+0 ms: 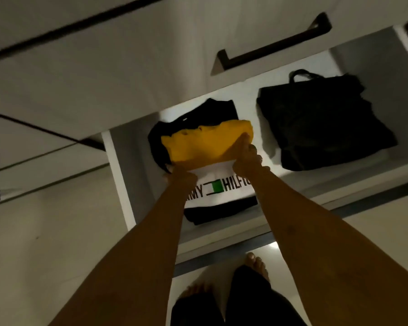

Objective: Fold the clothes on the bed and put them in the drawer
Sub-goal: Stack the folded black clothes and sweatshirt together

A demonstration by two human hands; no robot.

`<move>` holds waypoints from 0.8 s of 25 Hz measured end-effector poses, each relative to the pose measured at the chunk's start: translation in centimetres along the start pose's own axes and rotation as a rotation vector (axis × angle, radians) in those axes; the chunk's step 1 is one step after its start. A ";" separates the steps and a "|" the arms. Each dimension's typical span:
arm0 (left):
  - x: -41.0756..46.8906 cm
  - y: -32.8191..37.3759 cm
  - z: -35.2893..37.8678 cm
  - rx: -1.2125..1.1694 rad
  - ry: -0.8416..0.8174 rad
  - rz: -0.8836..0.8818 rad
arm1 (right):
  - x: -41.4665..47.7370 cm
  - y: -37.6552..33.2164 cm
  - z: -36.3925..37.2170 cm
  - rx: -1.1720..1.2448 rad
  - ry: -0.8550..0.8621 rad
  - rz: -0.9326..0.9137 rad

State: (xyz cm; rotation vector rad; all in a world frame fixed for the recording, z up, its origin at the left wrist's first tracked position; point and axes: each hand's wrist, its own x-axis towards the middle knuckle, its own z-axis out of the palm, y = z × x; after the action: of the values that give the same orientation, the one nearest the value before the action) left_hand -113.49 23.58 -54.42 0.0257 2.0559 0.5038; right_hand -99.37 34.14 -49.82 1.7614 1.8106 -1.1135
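A folded yellow garment [205, 144] is held over the left half of the open white drawer [120, 170]. My left hand [181, 178] grips its near left edge and my right hand [247, 158] grips its near right edge, the thumb on top. Under it lies a folded white shirt with black lettering and a green patch [222, 187], on top of a folded black garment [222, 211]. More black clothing [198, 116] lies behind the yellow piece.
A black bag with a loop handle [320, 123] fills the drawer's right half. Above is a shut drawer front with a long black handle [273, 43]. My bare feet [257, 264] stand on the pale floor below the drawer's front edge.
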 end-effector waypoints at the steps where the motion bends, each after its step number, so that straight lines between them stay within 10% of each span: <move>1: -0.3 -0.4 0.3 0.023 0.003 0.018 | -0.7 0.1 1.3 -0.079 -0.042 0.011; 9: -14.3 -6.1 0.0 0.458 -0.005 0.424 | -10.9 2.2 1.8 -0.506 -0.152 -0.295; 20: -16.2 -10.4 -2.0 1.140 0.176 1.223 | -14.9 7.0 3.8 -0.448 0.509 -0.596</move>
State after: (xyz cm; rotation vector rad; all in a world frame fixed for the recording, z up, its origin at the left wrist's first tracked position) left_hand -104.87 9.82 -43.96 2.0107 2.0242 -0.0653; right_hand -91.55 20.79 -43.01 1.3374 2.7447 -0.3617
